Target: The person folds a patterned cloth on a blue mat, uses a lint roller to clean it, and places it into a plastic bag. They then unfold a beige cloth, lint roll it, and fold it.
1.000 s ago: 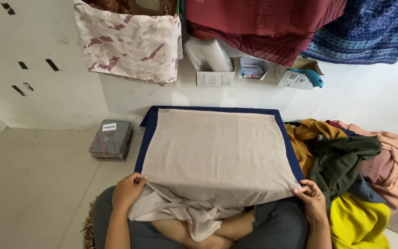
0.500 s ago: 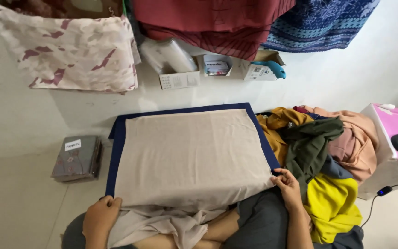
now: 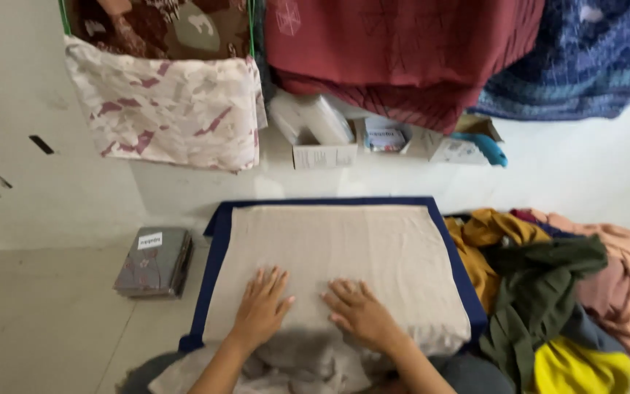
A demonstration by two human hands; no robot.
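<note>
beige cloth (image 3: 344, 270) lies spread flat beyond your fingertips on the blue-edged board (image 3: 213, 255). your left hand (image 3: 260, 310) and right hand (image 3: 362, 314) press it open-palmed, grasping nothing; the end nearest you hangs bunched and unfolded.

The near end of the beige cloth (image 3: 337, 263) bunches in the person's lap and runs off the bottom edge, so its full length cannot be told. Both forearms are cut off there too. The blue pad (image 3: 213, 255) shows only as a border; the rest lies under the cloth. The clothes pile (image 3: 548, 292) is cut by the right and bottom edges. The hanging cloths (image 3: 395, 51) run off the top. What lies in the boxes (image 3: 373, 135) behind is too small to tell.
</note>
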